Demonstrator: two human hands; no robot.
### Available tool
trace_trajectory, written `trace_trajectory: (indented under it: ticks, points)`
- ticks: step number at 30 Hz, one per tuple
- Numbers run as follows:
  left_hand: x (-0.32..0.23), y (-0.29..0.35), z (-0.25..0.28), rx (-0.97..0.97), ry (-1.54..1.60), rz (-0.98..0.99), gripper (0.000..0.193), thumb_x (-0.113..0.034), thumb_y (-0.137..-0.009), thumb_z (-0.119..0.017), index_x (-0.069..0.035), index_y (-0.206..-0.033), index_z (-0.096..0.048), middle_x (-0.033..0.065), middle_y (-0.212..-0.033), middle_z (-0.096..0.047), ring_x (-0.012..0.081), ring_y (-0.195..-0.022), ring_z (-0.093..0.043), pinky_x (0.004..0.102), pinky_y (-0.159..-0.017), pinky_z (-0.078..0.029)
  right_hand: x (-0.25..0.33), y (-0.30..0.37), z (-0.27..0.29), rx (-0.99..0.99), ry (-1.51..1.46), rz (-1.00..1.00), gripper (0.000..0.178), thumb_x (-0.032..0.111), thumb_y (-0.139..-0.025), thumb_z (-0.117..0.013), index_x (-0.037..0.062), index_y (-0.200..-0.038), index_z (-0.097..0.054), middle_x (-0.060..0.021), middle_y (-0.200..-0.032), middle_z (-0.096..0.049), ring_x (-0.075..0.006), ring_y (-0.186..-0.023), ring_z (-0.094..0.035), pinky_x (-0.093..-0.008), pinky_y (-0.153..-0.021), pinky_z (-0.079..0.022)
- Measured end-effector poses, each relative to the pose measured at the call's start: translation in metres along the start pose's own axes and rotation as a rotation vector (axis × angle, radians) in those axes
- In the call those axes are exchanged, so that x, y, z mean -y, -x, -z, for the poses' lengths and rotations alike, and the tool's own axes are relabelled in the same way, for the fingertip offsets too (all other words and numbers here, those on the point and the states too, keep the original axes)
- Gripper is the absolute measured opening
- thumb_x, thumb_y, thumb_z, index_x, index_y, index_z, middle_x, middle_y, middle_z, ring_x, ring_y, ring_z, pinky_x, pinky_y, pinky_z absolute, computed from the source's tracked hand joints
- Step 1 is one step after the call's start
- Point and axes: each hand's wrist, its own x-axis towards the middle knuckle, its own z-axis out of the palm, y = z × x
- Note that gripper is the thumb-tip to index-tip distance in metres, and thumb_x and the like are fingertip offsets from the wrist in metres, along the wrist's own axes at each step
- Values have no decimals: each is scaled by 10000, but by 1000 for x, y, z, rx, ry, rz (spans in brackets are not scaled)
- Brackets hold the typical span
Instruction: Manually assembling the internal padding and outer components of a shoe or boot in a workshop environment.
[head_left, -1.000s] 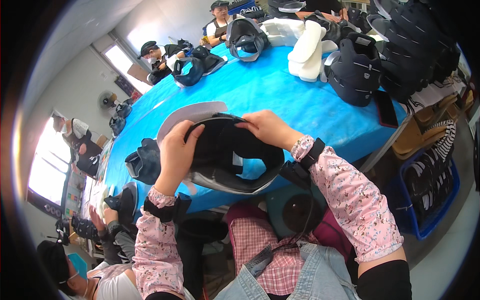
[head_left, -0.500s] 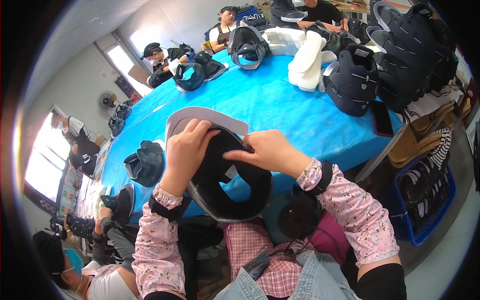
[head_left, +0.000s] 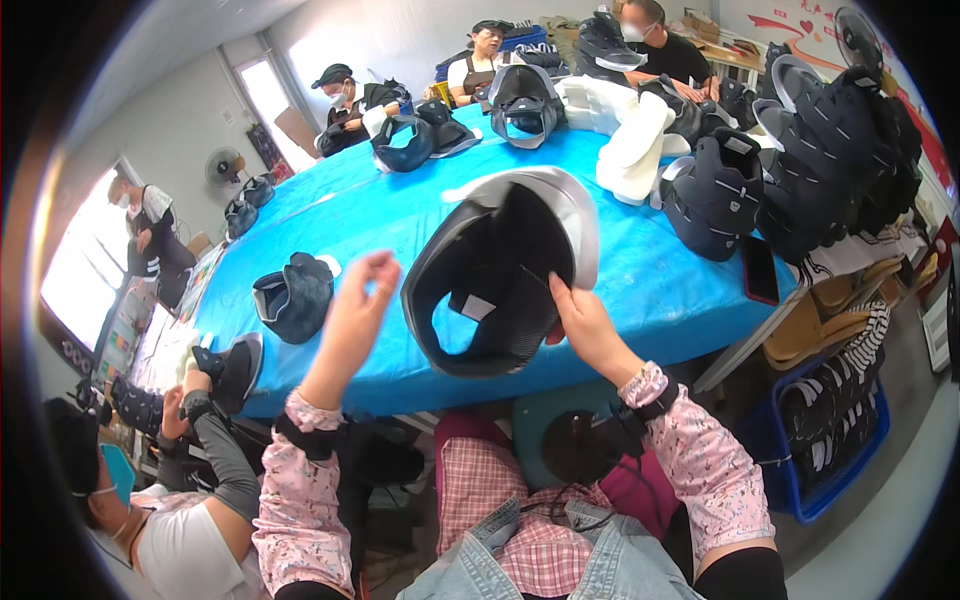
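Note:
A black padded helmet liner (head_left: 490, 245) with a grey-white brim is held up over the near edge of the blue-covered table, its open hollow toward me. My right hand (head_left: 580, 320) grips its right rim, thumb in front and fingers mostly hidden behind. A small white label (head_left: 477, 307) shows inside the liner. My left hand (head_left: 362, 305) is raised just left of the liner, apart from it. It holds nothing; its fingers are loosely bent, apart and slightly blurred.
A dark liner (head_left: 295, 298) lies on the blue table cover (head_left: 560, 170) at left. White pads (head_left: 637, 150), stacked black liners (head_left: 830, 160) and a phone (head_left: 759, 270) are at right. A blue basket (head_left: 830, 420) stands below. Several people work around the table; one (head_left: 150, 480) sits at near left.
My left hand has let go of the liner's brim and moved off to the left. The liner has turned and risen, its brim now at the upper right, with my right hand on its rim.

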Motion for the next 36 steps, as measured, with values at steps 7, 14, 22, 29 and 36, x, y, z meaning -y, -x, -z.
trace_trajectory:
  ticks: [7,14,22,29,36]
  points:
    - [29,16,-43,-13,-139,-86,440,-79,-813,-585,3,-1235,-489,207,-1155,-572,343,-1076,-553,373,-921,-427,49,40,-10,972,84,-477,551,440,-969,-424,-81,-1052,-581,-154,-911,-669,-214,-786,-670,-329,-697,-549]
    - [1,-14,-28,-34,-351,-49,381,-158,-831,-577,-22,-1186,-553,230,-1011,-633,401,-930,-601,427,-799,-478,79,-32,2,-196,1100,880,301,286,-771,-688,51,-944,-616,-144,-915,-577,-286,-915,-564,-368,-776,-459]
    - [13,-8,-35,291,-199,97,395,-258,-810,-633,-4,-1109,-586,204,-892,-647,348,-857,-625,423,-769,-477,40,-56,-2,-60,1486,374,559,576,-818,-556,25,-810,-654,-138,-673,-645,-298,-645,-657,-380,-571,-508]
    - [17,-28,-62,257,-559,95,236,-199,-866,-501,12,-944,-573,244,-910,-626,428,-900,-579,492,-785,-456,26,-35,9,132,1139,550,203,191,-762,-666,44,-882,-594,-126,-776,-641,-309,-749,-633,-386,-661,-492]
    - [49,-43,-55,199,-523,22,248,-191,-816,-523,29,-895,-605,235,-853,-634,424,-802,-611,458,-756,-493,33,4,13,501,426,440,270,-50,-703,-582,30,-958,-544,-95,-867,-584,-210,-874,-591,-322,-788,-464]
